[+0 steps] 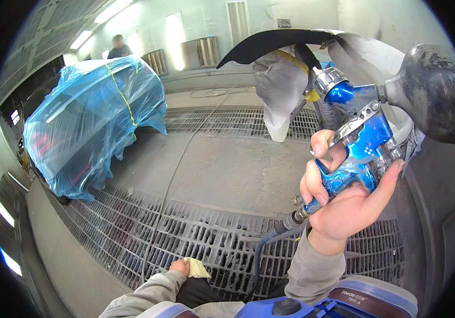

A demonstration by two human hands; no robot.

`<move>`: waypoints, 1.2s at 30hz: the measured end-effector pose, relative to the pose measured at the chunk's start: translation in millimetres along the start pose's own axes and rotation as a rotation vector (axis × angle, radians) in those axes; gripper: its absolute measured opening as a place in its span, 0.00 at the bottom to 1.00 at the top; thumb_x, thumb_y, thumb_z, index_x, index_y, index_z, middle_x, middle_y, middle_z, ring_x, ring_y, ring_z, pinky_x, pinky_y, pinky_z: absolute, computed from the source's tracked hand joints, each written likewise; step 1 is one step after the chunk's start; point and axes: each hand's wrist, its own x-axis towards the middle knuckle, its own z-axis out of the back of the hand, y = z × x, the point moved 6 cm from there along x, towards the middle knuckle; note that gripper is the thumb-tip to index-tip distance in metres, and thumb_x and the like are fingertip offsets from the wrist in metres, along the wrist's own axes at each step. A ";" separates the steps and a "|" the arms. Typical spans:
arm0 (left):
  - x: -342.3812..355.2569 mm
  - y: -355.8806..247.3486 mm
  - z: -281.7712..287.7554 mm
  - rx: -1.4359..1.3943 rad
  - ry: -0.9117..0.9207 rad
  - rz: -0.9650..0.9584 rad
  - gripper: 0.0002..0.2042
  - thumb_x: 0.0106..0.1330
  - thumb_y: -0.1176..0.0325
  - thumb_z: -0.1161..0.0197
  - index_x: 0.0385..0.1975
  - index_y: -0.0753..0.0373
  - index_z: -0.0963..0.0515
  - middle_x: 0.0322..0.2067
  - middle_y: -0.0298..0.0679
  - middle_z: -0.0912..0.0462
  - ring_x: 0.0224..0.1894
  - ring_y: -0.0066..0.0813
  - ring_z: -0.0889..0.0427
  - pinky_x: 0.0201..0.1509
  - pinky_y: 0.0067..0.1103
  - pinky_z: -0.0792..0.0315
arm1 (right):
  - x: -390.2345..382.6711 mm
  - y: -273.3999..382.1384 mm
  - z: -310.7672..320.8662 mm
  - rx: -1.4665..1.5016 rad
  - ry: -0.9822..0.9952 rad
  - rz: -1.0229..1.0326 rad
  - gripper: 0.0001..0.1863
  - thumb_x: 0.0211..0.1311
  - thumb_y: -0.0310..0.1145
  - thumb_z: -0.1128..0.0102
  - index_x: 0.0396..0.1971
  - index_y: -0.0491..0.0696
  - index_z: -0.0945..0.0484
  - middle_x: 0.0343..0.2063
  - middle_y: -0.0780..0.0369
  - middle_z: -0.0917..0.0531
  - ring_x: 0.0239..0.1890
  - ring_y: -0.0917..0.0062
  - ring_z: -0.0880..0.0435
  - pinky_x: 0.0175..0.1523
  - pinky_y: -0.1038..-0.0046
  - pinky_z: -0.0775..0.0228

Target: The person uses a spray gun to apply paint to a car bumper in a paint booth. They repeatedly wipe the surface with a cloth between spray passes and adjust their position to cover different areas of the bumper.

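My right hand (339,206) is wrapped round the grip of a blue and silver spray gun (355,153), held up at the right. One finger lies at the metal trigger. A dark, paint-stained cup (431,87) sits on the gun, and a hose (270,238) runs down from its handle. The nozzle points toward a dark curved panel (278,40), which has paint-dusted masking paper (275,90) hanging beneath it. Low in the view, my left hand (181,266) is closed on a pale yellow cloth (198,268).
A car wrapped in blue plastic film (95,111) stands at the left, tied with yellow tape. Another person (119,47) is behind it. Metal floor grating (195,238) crosses the floor, and a long hose (177,164) lies over it. My blue respirator (280,307) shows at the bottom edge.
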 end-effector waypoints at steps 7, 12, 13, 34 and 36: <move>6.7 5.1 -6.4 -0.019 -0.011 -0.027 0.27 0.79 0.47 0.48 0.50 0.68 0.15 0.53 0.59 0.13 0.58 0.62 0.16 0.65 0.48 0.24 | 1.9 3.8 7.7 0.019 -0.035 -0.007 0.55 0.76 0.78 0.77 0.49 0.31 0.29 0.42 0.53 0.23 0.14 0.80 0.35 0.18 0.75 0.41; 6.8 6.8 -6.4 -0.006 -0.034 0.009 0.28 0.78 0.45 0.47 0.49 0.67 0.14 0.52 0.59 0.13 0.57 0.62 0.15 0.64 0.49 0.23 | 3.1 3.9 10.0 0.036 -0.041 -0.005 0.53 0.76 0.78 0.76 0.46 0.33 0.29 0.42 0.53 0.23 0.14 0.80 0.35 0.19 0.75 0.40; 6.4 6.1 -5.4 -0.011 -0.048 -0.004 0.28 0.78 0.45 0.47 0.49 0.67 0.14 0.52 0.59 0.12 0.57 0.62 0.15 0.64 0.49 0.23 | 3.3 4.0 9.8 0.034 -0.041 -0.005 0.53 0.76 0.78 0.76 0.45 0.33 0.29 0.42 0.53 0.23 0.14 0.80 0.35 0.19 0.75 0.40; -7.6 0.9 6.9 -0.058 -0.062 0.029 0.28 0.77 0.44 0.46 0.48 0.67 0.13 0.50 0.61 0.12 0.55 0.63 0.14 0.62 0.48 0.22 | 2.3 -2.3 3.5 0.030 0.009 -0.057 0.53 0.76 0.77 0.78 0.63 0.36 0.35 0.41 0.50 0.20 0.12 0.81 0.35 0.17 0.76 0.40; -9.8 -1.5 9.0 -0.060 -0.068 0.032 0.28 0.78 0.44 0.46 0.48 0.67 0.13 0.50 0.61 0.12 0.55 0.63 0.14 0.63 0.48 0.22 | 2.3 -4.0 3.0 -0.004 0.007 -0.071 0.53 0.76 0.77 0.78 0.61 0.35 0.34 0.41 0.49 0.20 0.12 0.81 0.34 0.17 0.76 0.40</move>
